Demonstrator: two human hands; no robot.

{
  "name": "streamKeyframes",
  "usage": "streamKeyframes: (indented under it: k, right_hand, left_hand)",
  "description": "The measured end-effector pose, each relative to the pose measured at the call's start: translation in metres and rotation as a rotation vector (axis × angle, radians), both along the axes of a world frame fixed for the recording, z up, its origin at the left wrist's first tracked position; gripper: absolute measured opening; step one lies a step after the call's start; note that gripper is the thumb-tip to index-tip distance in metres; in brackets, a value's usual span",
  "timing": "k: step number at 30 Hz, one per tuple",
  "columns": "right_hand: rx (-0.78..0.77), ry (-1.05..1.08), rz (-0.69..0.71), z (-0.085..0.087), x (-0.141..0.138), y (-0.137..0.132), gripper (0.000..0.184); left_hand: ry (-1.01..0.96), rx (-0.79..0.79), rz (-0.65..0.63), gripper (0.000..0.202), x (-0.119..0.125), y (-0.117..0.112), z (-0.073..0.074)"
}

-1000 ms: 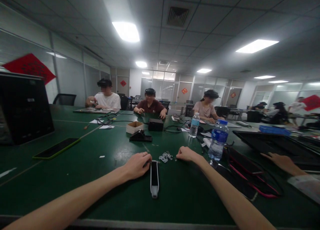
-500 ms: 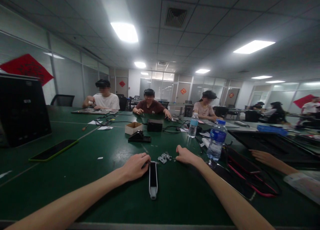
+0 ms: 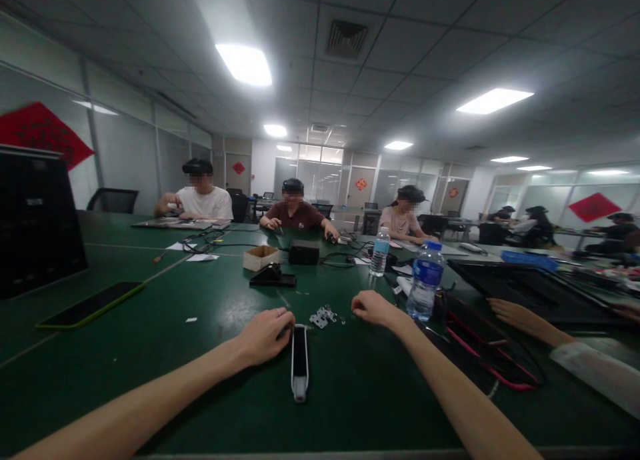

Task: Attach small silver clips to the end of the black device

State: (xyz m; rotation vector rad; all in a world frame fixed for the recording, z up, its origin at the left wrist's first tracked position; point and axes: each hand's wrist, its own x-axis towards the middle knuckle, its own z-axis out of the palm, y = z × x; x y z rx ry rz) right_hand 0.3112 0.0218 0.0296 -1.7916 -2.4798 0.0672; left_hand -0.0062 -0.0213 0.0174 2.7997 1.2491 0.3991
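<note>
My left hand [image 3: 270, 335] rests on the table with its fingers curled at the far left corner of a slim, pen-like device [image 3: 299, 361]. This device has a long black face, a white frame and a grey tapered end pointing at me. Several small silvery metal parts [image 3: 323, 317] lie in a loose cluster just beyond it. To the right of them, my right hand [image 3: 376, 309] is closed on the table, apart from the cluster. Its fingertips are turned under, so whatever they hold, if anything, is hidden.
Beyond my hands are a black stand-like piece [image 3: 273, 277], an open small box [image 3: 261, 259] and a black box [image 3: 303, 253]. Two water bottles [image 3: 425, 283] stand at right, near a pink-edged case [image 3: 480, 343] and a co-worker's hand [image 3: 520, 320]. A green-edged phone [image 3: 93, 305] lies left.
The whole view has shifted slightly, so most things sit further left. My right hand's fingers look more tucked in and a little further from the metal parts. The left hand stays at the device.
</note>
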Motion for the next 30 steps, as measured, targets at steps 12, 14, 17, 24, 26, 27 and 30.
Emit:
streamKeyframes:
  k: [12, 14, 17, 24, 26, 27, 30]
  right_hand:
    - [0.029, -0.172, -0.057, 0.009, -0.033, -0.020, 0.020]
    - [0.036, -0.193, -0.058, 0.008, -0.035, -0.020, 0.021]
    - [0.059, -0.207, -0.056, 0.004, -0.037, -0.019, 0.022]
    - [0.099, -0.198, -0.080, -0.004, -0.036, -0.014, 0.021]
    - [0.105, -0.190, -0.095, -0.004, -0.034, -0.013, 0.023]
    - [0.109, -0.183, -0.102, -0.004, -0.034, -0.013, 0.024]
    - [0.127, -0.136, -0.113, -0.003, -0.034, -0.014, 0.027]
  left_hand:
    - [-0.016, 0.015, -0.005, 0.017, -0.001, 0.002, -0.004]
    - [-0.017, 0.016, -0.006, 0.017, -0.002, 0.001, -0.004]
    - [-0.016, 0.009, -0.009, 0.016, -0.001, 0.000, -0.003]
    - [0.007, 0.020, 0.000, 0.017, -0.002, 0.004, -0.007]
    - [0.002, 0.016, -0.001, 0.018, -0.003, 0.004, -0.007]
    - [-0.001, 0.013, -0.002, 0.018, -0.003, 0.004, -0.007]
    - [-0.006, 0.018, -0.007, 0.017, -0.003, 0.003, -0.005]
